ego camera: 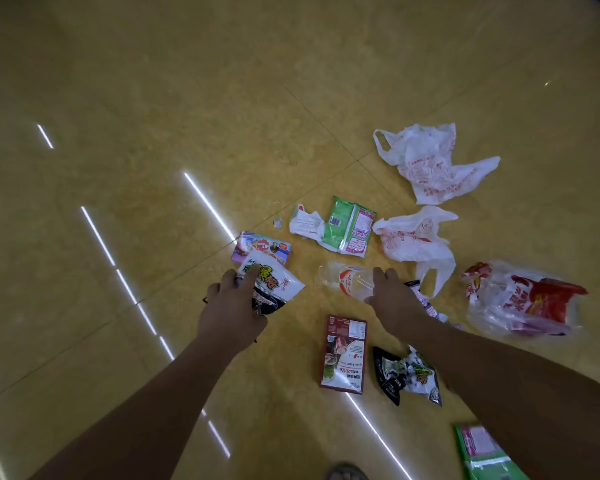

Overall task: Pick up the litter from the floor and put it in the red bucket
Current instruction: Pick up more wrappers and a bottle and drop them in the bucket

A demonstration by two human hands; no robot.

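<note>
Left hand: grip closed on crinkled white-and-black plastic wrapper. Right hand: grip open, fingers extended over clear cylindrical bottle, centre frame, glossy floor.

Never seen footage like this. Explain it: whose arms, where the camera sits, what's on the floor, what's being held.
No machine here: a person wears a wide-angle camera on the head, looking down, so the two bare arms are their own. The left hand grips a bunch of snack wrappers. The right hand, fingers spread, reaches onto a clear plastic bottle without closing on it. Litter lies on the yellow tiled floor: white plastic bags, a red-printed clear bag, a green packet, a red-brown carton, a dark wrapper, a purple box. The red bucket is out of view.
</note>
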